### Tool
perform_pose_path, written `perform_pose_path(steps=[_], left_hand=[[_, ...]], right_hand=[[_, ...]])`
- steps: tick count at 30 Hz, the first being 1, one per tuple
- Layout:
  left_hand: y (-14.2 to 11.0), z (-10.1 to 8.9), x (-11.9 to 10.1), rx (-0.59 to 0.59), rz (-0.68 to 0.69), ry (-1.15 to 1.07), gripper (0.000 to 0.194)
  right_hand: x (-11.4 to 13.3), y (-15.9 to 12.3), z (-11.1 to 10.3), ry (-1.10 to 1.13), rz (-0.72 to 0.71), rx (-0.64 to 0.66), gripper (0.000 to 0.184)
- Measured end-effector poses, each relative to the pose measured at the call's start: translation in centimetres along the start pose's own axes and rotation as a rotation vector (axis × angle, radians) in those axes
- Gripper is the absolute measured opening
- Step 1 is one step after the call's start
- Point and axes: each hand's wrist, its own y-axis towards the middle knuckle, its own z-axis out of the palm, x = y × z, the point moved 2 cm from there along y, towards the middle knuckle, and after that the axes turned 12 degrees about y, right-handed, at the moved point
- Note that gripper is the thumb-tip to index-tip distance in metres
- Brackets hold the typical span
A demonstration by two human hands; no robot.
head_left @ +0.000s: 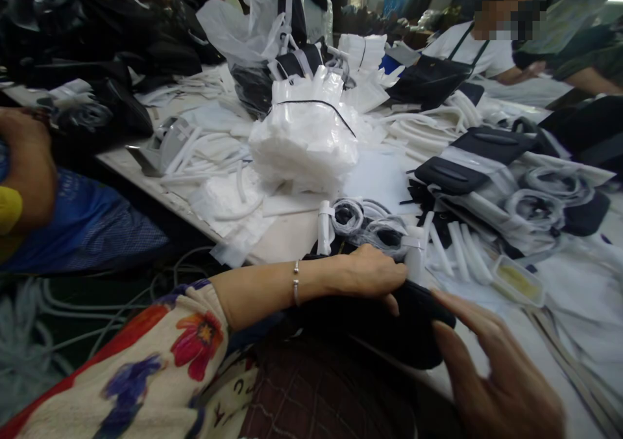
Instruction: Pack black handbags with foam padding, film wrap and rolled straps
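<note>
A dark black bag [384, 328] lies at the table's near edge, over my lap. My left hand [370, 273] reaches across it with bent fingers closed on its upper edge. The thumb and fingers of my right hand [501, 354] pinch the bag's rounded right end. Just behind my left hand sit coiled handles [348, 215] in clear wrap, with a white wrapped tube [324, 228] at their left and another white tube [415, 250] at their right. The bag's underside is too dark to make out.
A stack of white plastic bags [306, 140] tied with black cord stands mid-table. Wrapped black bags [467, 160] and a small tub [518, 280] lie to the right. A person [472, 49] sits across; another person's arm [26, 166] is at left.
</note>
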Motion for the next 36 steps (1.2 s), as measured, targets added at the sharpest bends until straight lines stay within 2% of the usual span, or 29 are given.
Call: perform_pose_path(steps=[1,3,5,6,8,10,12,15,18,22,26,30,33,36], left_hand=[[-0.3,0.1,0.1,-0.02,-0.004,0.001,0.037],[-1.5,0.1,0.4,-0.062,-0.026,0.022,0.027],[-3.7,0.0,0.9,-0.172,-0.063,0.086,0.031],[-5.2,0.0,1.2,-0.266,-0.094,0.12,0.037],[-8.5,0.4,1.7,-0.492,-0.233,0.139,0.045],[-11.5,1.8,1.9,-0.682,-0.467,0.074,0.051],[-13.3,3.8,1.7,-0.779,-0.623,-0.06,0.056],[-13.8,6.6,1.2,-0.788,-0.762,-0.334,0.059],[-13.2,7.6,1.5,-0.732,-0.856,-0.547,0.055],[-12.2,6.7,3.3,-0.663,-0.808,-0.635,0.046],[-10.9,5.8,5.4,-0.611,-0.776,-0.507,0.048],[-10.6,6.0,6.0,-0.564,-0.812,-0.412,0.048],[-11.4,6.0,6.1,-0.601,-0.82,-0.479,0.046],[-11.7,5.3,7.5,-0.701,-0.801,-0.628,0.048]], right_hand=[[0.6,1.6,1.5,-0.051,-0.103,0.07,0.034],[0.6,3.8,4.2,-0.205,-0.219,0.089,0.035],[-0.6,4.5,6.1,-0.352,-0.254,0.124,0.036],[-1.4,4.4,6.6,-0.407,-0.261,0.143,0.035],[-2.6,4.1,6.9,-0.468,-0.273,0.181,0.034],[-3.2,3.8,6.8,-0.485,-0.281,0.184,0.033],[-3.3,3.8,6.7,-0.491,-0.285,0.185,0.034],[-3.2,4.1,6.9,-0.505,-0.3,0.2,0.034],[-3.3,4.3,7.2,-0.519,-0.303,0.207,0.033],[-3.7,4.4,7.3,-0.522,-0.276,0.218,0.033],[-3.8,4.8,7.6,-0.52,-0.223,0.197,0.034],[-3.7,5.1,8.3,-0.598,-0.234,0.192,0.036],[-3.4,5.0,8.5,-0.618,-0.32,0.145,0.037],[-2.8,4.9,8.7,-0.562,-0.366,0.109,0.032]])
